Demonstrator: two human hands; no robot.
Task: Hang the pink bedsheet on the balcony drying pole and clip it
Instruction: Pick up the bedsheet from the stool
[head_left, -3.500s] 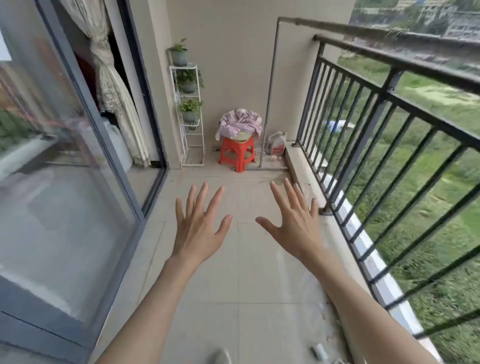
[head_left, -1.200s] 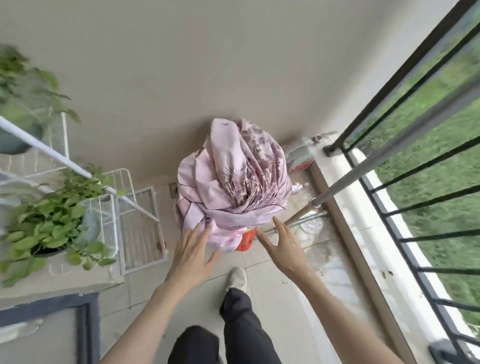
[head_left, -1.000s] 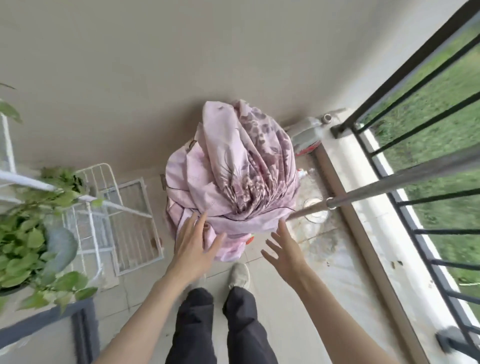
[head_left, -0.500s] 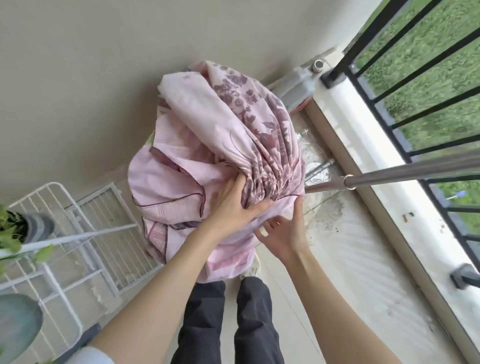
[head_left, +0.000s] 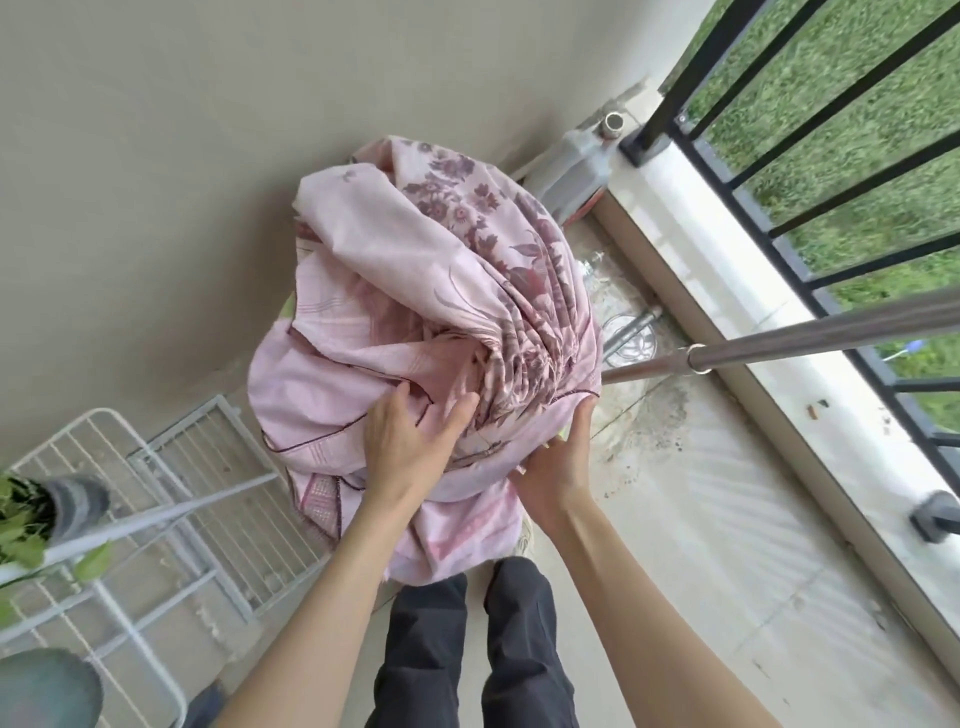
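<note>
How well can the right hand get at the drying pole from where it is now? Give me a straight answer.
Probably yes. The right hand is under the near edge of the pink bedsheet, fingers against it, and the drying pole runs just right of it with nothing between. It would have to leave the bundle first.

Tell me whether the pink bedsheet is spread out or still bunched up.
Bunched up. The pink bedsheet sits in a crumpled, gathered mound, none of it over the drying pole. The left hand grips its folds; the right hand cups its underside.
</note>
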